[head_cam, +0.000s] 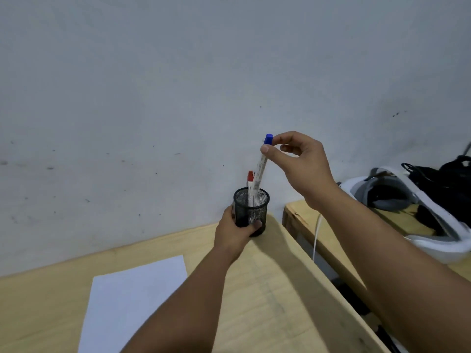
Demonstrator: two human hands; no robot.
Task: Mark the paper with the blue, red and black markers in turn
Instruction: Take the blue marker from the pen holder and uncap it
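Note:
A black mesh pen cup (254, 203) stands at the far corner of the wooden table (267, 289), against the wall. My left hand (233, 234) is wrapped around the cup's lower part. My right hand (298, 163) pinches the blue marker (262, 165) just under its blue cap; the marker is tilted, with its lower end inside the cup. The red marker (250, 180) stands in the cup beside it, red cap up. A white sheet of paper (132, 301) lies flat on the table at the near left. I see no black marker.
A grey-white wall rises right behind the cup. To the right, across a narrow gap, a second wooden table (328, 240) carries a white and grey shoe (397, 197), a black bag (448, 179) and a white cable (316, 236).

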